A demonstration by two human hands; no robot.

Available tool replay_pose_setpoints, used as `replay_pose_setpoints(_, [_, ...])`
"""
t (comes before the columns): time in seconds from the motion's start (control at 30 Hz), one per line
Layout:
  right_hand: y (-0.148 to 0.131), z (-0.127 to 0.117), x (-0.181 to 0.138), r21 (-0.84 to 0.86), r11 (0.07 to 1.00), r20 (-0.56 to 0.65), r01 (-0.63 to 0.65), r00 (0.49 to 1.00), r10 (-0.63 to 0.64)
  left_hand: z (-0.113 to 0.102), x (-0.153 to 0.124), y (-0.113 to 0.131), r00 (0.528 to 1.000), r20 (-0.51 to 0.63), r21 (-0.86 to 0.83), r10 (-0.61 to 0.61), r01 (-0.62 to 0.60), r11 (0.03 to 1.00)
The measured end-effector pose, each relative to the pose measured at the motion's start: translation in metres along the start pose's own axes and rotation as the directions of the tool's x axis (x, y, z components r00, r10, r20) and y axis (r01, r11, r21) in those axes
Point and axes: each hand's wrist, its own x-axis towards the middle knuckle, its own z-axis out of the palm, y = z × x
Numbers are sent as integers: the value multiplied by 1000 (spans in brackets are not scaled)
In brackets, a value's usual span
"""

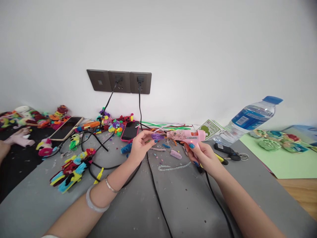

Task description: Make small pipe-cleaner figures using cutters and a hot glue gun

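Observation:
My right hand (203, 156) is wrapped round the grip of a pink hot glue gun (186, 135), whose nozzle points left. A small red light glows on its body. My left hand (141, 144) pinches a small purple glittery piece (158, 136) right at the nozzle tip. Both hands hover just above a grey mat (178, 198). The gun's black cord (218, 205) trails down past my right forearm. Two bracelets sit on my left wrist.
Colourful craft pieces (70, 170) lie at left, with two phones (66, 128) (130, 131) behind. Black cables (153, 185) run from wall sockets (119, 81). A water bottle (247, 120), keys (229, 152), green paper (284, 158) with paper flowers and a bead string (173, 168) lie nearby.

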Motion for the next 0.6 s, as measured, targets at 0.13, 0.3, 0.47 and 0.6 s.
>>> replay_pose_setpoints(0.13, [0, -1, 0, -7, 1000, -13, -21, 1000, 21, 1, 0, 2, 1000, -8, 6, 3, -3, 1000])
replay_pose_setpoints(0.3, [2, -3, -1, -8, 1000, -20, -21, 1000, 21, 1, 0, 1, 999, -42, -27, 9, -10, 1000])
replay_pose_setpoints(0.47, [5, -4, 0, -16, 1000, -37, -13, 999, 13, 1, 1, 1, 998, -70, -33, 5, -7, 999])
replay_pose_setpoints(0.6, [3, -5, 0, -33, 999, -77, -7, 997, 4, 1, 1, 3, 996, -92, -8, 16, -16, 1000])
